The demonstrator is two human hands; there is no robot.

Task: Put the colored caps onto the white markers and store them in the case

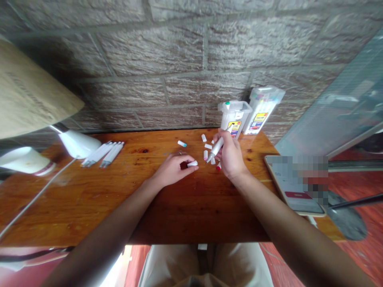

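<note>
Between the thumb and fingers of my left hand [173, 168] is a small white marker cap [192, 163], held just above the table. My right hand [231, 154] grips a white marker [217, 147], uncapped, its dark tip slanting down to the left toward the cap. Several loose caps lie around that tip, among them a white cap [204, 138], a pink-ended cap [205, 155] and a red-ended cap [218, 166] close to my right hand. Farther left rests a teal-ended cap [182, 143]. Behind my right hand stands a clear marker box [236, 109] with a green-ended marker showing at its rim.
A second clear box [263, 109] of markers stands against the brick wall. At left, several markers [112, 154] lie beside a white lamp base [78, 142], with its cord and a paper cup [26, 160]. A tablet [295, 185] lies at the wooden table's [167, 215] right edge.
</note>
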